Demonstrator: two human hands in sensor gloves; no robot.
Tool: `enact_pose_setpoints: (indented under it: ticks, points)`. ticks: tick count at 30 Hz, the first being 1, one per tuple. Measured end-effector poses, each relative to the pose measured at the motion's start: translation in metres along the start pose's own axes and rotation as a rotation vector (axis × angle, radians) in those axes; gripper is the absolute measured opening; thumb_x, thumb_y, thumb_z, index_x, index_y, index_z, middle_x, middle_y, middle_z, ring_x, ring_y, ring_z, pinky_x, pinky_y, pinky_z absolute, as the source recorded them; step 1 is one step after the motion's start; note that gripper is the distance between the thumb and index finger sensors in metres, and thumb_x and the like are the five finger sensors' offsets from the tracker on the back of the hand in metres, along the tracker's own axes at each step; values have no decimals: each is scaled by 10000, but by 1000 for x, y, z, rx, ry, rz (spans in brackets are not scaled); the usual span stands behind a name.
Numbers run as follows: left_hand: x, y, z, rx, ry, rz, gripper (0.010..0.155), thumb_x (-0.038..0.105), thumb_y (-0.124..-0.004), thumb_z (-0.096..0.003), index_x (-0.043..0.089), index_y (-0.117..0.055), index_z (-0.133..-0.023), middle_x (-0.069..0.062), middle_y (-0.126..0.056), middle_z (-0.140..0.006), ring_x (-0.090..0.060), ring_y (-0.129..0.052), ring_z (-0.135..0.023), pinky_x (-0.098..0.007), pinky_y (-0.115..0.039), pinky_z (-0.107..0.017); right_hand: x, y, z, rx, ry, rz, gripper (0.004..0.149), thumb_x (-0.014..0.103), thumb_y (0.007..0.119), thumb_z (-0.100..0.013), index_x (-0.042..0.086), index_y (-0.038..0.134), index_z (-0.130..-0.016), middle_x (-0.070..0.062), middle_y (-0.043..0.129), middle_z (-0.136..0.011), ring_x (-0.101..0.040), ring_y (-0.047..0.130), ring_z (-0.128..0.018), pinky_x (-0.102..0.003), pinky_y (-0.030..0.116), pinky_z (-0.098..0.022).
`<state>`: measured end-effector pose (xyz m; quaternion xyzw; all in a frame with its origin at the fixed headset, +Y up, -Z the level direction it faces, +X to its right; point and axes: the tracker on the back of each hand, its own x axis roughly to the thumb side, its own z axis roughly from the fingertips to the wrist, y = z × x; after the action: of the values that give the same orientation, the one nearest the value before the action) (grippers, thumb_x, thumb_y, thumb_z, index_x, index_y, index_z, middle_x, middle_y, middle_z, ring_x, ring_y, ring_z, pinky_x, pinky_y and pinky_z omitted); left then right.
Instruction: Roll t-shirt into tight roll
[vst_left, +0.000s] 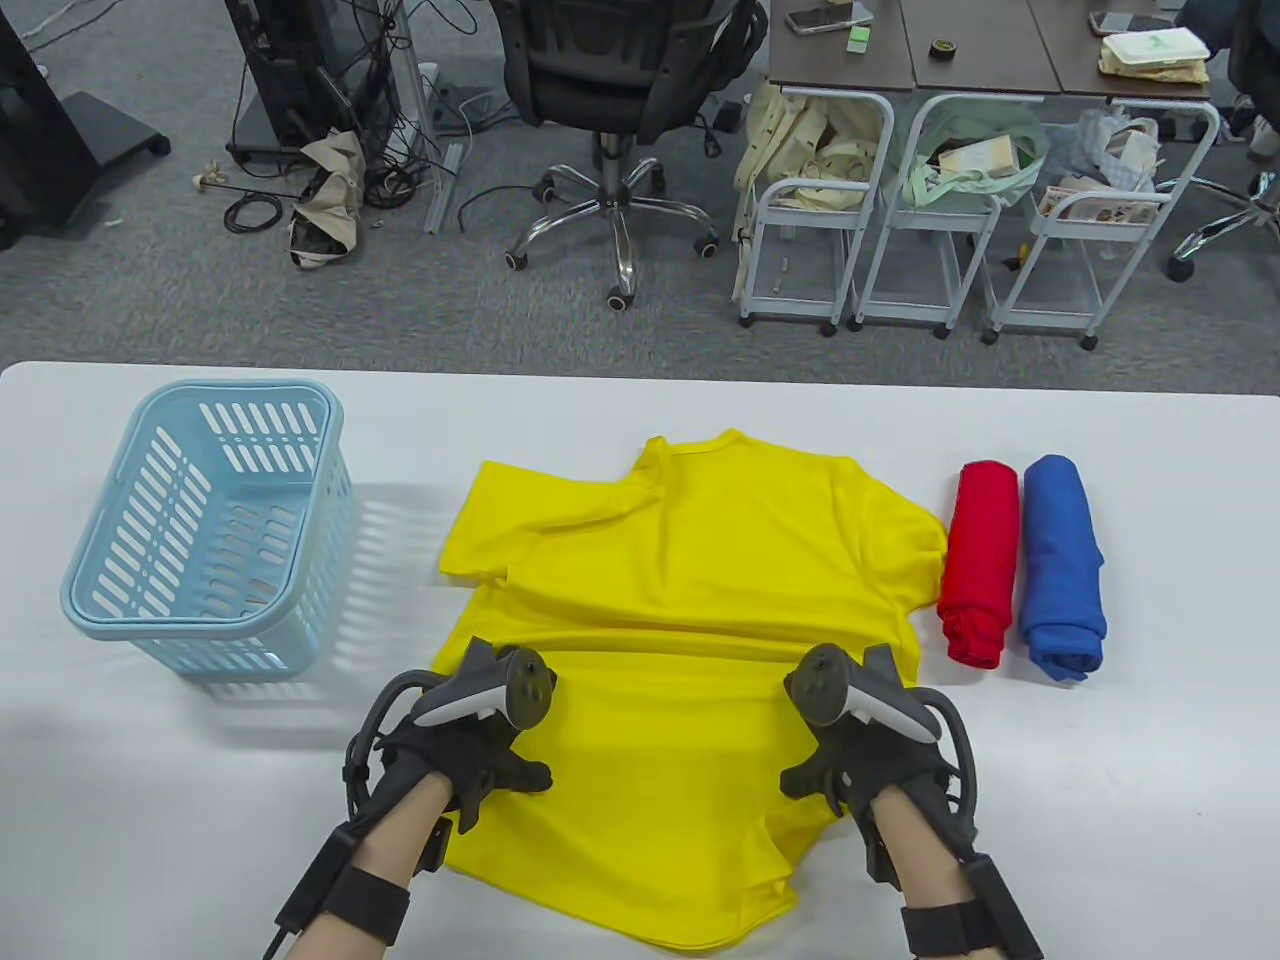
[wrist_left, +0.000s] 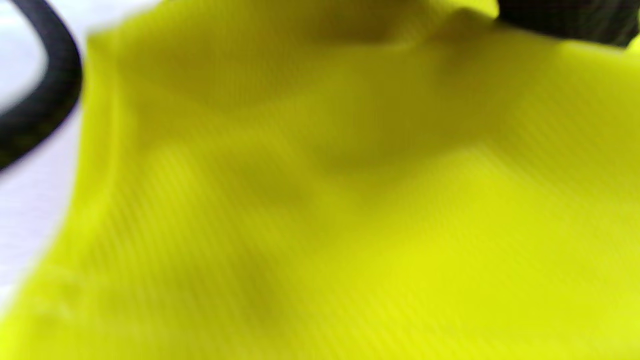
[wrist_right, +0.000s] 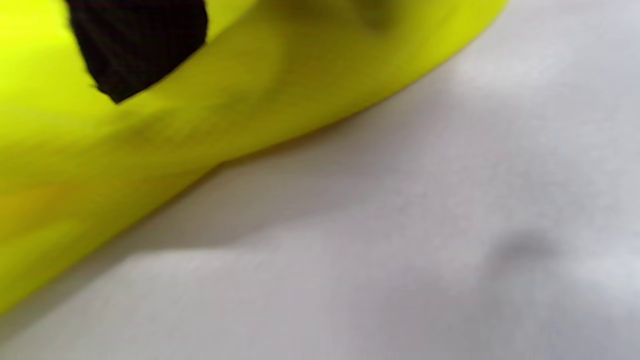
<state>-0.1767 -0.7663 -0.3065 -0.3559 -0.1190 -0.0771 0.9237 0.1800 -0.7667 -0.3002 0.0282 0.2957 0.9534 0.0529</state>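
Both hands, left hand (vst_left: 470, 745) and right hand (vst_left: 860, 740), press on the yellow t-shirt (vst_left: 680, 600), though whether the fingers pinch cloth I cannot tell (trackers hide them). It lies mid-surface, apparently folded over but unrolled; the rolling remains, unlike the red roll (vst_left: 980, 565) and blue roll (vst_left: 1062, 570) at right.

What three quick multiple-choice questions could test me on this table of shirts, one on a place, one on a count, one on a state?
1. Where does the light blue plastic basket stand?
A. left of the yellow t-shirt
B. right of it
C. on it

2. How many rolled shirts lie on the white table?
A. one
B. two
C. four

3. How is the yellow t-shirt?
A. spread out
B. rolled tight
C. in the basket

Answers: 1 A, the basket is at the table's left end. 2 B, a red roll and a blue roll lie side by side. 3 A, it lies spread under the left hand and right hand.
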Motion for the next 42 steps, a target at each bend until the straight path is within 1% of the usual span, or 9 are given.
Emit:
enact_pose_setpoints:
  ticks: [4,7,11,17,23,27,34,37,42]
  points:
    - [16,17,23,195,68,-90,784,655,-655,-494,322,-431,-1167,-71,-638,-1197,-293,-769,-1036,-533,-662,-757,-6,-9,4,-151,105,15,816,434,824,-499,280,333,-1132,-99,203,-1199,-414,306,-1118,-579,368,-760]
    - [28,7,12,219,-36,-107,840,717,-531,-495,364,-191,-1176,-89,-257,-1289,-392,-399,-1176,-629,-470,-804,9,-15,15,-202,70,128,711,443,797,-509,317,441,-1111,-89,320,-1205,-380,468,-1088,-545,465,-741]
    - [29,-11,-12,56,-79,-53,872,762,-445,-454,402,19,-1098,-93,70,-1201,-457,-83,-1111,-670,-276,-779,24,-9,15,-154,-32,60,610,475,798,-498,271,621,-1044,-72,595,-1121,-346,677,-985,-496,599,-679]
    - [15,-7,-16,53,-60,0,880,766,-493,-443,426,-15,-1098,-66,55,-1204,-445,-101,-1112,-652,-293,-779,21,0,15,-14,-27,270,1002,590,895,-357,287,345,-1138,-65,298,-1203,-343,422,-1108,-531,489,-742]
    - [14,-6,-17,47,-52,2,884,760,-505,-438,429,-15,-1095,-66,57,-1201,-445,-102,-1109,-651,-296,-778,-23,-3,16,101,-15,320,1131,503,977,-316,323,200,-1119,-62,139,-1181,-366,245,-1133,-581,384,-762]
    - [14,-6,-18,44,-62,21,885,755,-503,-441,422,-9,-1095,-74,71,-1195,-451,-78,-1102,-660,-272,-771,-34,-12,23,47,78,374,1074,485,970,-331,285,279,-1128,-74,235,-1191,-385,332,-1131,-583,419,-755]
    - [11,-8,-20,49,-104,69,877,741,-501,-458,409,-4,-1098,-74,102,-1183,-439,-13,-1088,-658,-188,-758,-6,-5,15,10,-104,10,770,521,678,-539,283,269,-1147,-88,186,-1191,-407,240,-1114,-567,391,-754]
    - [13,1,-7,106,-87,17,810,689,-544,-502,399,-135,-1138,-64,-56,-1243,-415,-188,-1144,-639,-348,-799,5,5,11,52,-89,78,776,525,676,-534,275,258,-1138,-93,162,-1172,-413,184,-1086,-563,385,-749]
    - [10,17,12,301,-82,65,714,639,-555,-527,322,-445,-1158,-52,-587,-1208,-317,-673,-1067,-566,-560,-788,8,-12,29,-61,-115,84,616,490,724,-526,240,598,-1075,-82,614,-1116,-352,671,-1009,-517,603,-684]
